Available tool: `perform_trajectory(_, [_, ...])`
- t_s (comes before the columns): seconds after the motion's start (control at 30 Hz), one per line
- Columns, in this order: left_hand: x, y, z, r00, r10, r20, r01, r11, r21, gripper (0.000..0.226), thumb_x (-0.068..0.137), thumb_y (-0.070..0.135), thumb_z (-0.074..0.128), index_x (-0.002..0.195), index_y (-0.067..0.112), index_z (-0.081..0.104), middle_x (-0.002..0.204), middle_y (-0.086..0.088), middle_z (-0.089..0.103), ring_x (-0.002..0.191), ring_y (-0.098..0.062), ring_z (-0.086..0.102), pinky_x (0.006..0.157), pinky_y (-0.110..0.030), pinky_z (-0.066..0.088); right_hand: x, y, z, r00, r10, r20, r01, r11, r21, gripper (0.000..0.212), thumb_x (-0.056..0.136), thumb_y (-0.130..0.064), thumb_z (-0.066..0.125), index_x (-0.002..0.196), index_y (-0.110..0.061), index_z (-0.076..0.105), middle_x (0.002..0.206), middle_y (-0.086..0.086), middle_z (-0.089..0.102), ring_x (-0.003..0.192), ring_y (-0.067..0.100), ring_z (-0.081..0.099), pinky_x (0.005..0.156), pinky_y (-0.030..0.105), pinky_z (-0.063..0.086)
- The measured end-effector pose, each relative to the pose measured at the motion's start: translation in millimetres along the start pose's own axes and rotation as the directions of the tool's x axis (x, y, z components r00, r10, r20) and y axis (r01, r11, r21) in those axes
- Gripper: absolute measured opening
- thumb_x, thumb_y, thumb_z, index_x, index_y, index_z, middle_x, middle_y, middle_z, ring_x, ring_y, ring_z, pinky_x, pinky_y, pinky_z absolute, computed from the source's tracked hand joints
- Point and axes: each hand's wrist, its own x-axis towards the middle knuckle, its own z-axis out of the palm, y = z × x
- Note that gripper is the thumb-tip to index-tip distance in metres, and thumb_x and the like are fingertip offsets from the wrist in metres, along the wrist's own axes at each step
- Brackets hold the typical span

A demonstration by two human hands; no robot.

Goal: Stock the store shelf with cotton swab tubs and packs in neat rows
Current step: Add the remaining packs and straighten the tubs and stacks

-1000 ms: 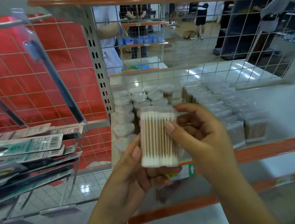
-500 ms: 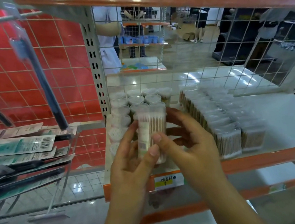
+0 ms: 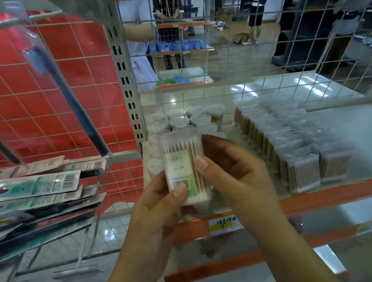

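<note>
Both hands hold one clear cotton swab tub (image 3: pixel 185 171) upright over the front left of the white shelf (image 3: pixel 362 133); its green barcode label faces me. My left hand (image 3: pixel 157 205) grips its lower left side, thumb on the label. My right hand (image 3: pixel 233 172) wraps the right side, thumb on its front. Behind it stand rows of round swab tubs (image 3: pixel 187 119). To the right, several bagged swab packs (image 3: pixel 298 148) line up in rows running back.
An orange price rail (image 3: pixel 327 196) edges the shelf, with a yellow tag (image 3: pixel 223 223). A wire grid (image 3: pixel 252 57) backs the shelf. Toothbrush packs (image 3: pixel 29 188) hang on a rack at left before a red grid wall. People stand in the far aisle.
The tub has been turned so its barcode label now faces me, and it sits slightly lower and closer to the shelf front. Both hands stay on it.
</note>
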Motion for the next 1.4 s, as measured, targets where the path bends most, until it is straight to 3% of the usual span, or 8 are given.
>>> perform_trajectory(0.1, [4,-5,1,0.99,0.059,-0.128,-0.059,0.998,0.008,0.066,0.042,0.037,0.089,0.1,0.016,0.068,0.091,-0.003,0.072,0.081,-0.015,0.069,0.059,-0.02,0.052,3,-6,-5,1.0,-0.002,-0.015,0.001,0.997,-0.074,0.024,0.075,-0.024,0.074,0.097,-0.029,0.066,0.09,-0.005,0.073,0.085,0.01,0.069,0.07,0.022,0.055])
perform_trajectory(0.3, [6,-7,19,0.976,0.147,-0.16,-0.116,0.975,0.188,0.046,0.062,0.019,0.077,0.104,0.028,0.06,0.096,0.01,0.071,0.087,-0.007,0.068,0.06,-0.016,0.051,10,-18,-13,0.996,0.09,0.007,-0.089,0.994,-0.071,0.051,0.058,-0.025,0.07,0.107,-0.031,0.057,0.088,0.004,0.071,0.078,0.014,0.07,0.064,0.025,0.057])
perform_trajectory(0.5, [7,-9,9,1.0,0.024,-0.015,-0.026,0.988,-0.15,0.078,0.045,0.038,0.089,0.117,0.022,0.062,0.113,-0.011,0.066,0.099,-0.03,0.065,0.069,-0.034,0.057,16,-21,-26,0.986,0.139,0.092,-0.149,0.982,0.112,0.048,0.059,-0.011,0.067,0.106,-0.018,0.059,0.076,0.001,0.072,0.074,0.014,0.069,0.06,0.022,0.054])
perform_trajectory(0.8, [-2,-11,14,0.953,0.24,-0.186,-0.207,0.961,0.182,0.057,0.066,0.015,0.066,0.119,0.031,0.052,0.105,0.01,0.069,0.092,-0.012,0.068,0.066,-0.019,0.053,7,-16,-21,0.982,0.146,0.123,-0.135,0.986,-0.097,0.074,0.064,-0.029,0.07,0.132,-0.029,0.042,0.11,0.002,0.066,0.093,0.016,0.067,0.076,0.031,0.057])
perform_trajectory(0.97, [-6,-9,10,0.936,0.336,-0.104,-0.269,0.875,0.403,0.058,0.07,0.02,0.067,0.119,0.041,0.045,0.106,0.027,0.064,0.096,0.0,0.064,0.072,-0.013,0.05,1,-16,-11,0.984,0.095,0.148,-0.049,0.956,-0.289,0.079,0.072,-0.014,0.075,0.13,-0.045,0.031,0.113,-0.015,0.057,0.094,-0.001,0.062,0.068,0.017,0.054])
perform_trajectory(1.1, [-2,-10,3,0.933,0.354,-0.067,-0.273,0.816,0.51,0.059,0.072,0.028,0.068,0.123,0.043,0.043,0.113,0.019,0.062,0.098,0.001,0.061,0.068,-0.01,0.048,3,-11,-9,0.994,0.072,0.087,-0.042,0.951,-0.308,0.073,0.072,-0.011,0.075,0.127,-0.043,0.039,0.116,-0.014,0.056,0.094,0.002,0.063,0.073,0.021,0.056])
perform_trajectory(1.2, [6,-14,-5,0.923,0.385,-0.023,-0.255,0.653,0.713,0.056,0.073,0.051,0.06,0.126,0.046,0.041,0.115,0.021,0.056,0.103,0.003,0.055,0.074,-0.011,0.046,14,-11,-19,1.0,0.019,0.006,-0.016,0.949,-0.315,0.069,0.071,-0.01,0.074,0.122,-0.043,0.041,0.11,-0.016,0.055,0.093,0.004,0.063,0.075,0.02,0.055])
perform_trajectory(1.4, [17,-32,-16,0.887,0.461,0.0,-0.202,0.389,0.899,0.049,0.079,0.05,0.048,0.123,0.029,0.053,0.109,0.01,0.059,0.096,0.006,0.051,0.075,-0.002,0.037,85,6,-72,0.989,-0.075,-0.126,0.0,0.86,-0.511,0.068,0.075,-0.007,0.073,0.131,-0.022,0.039,0.118,-0.005,0.048,0.095,0.01,0.057,0.074,0.021,0.053])
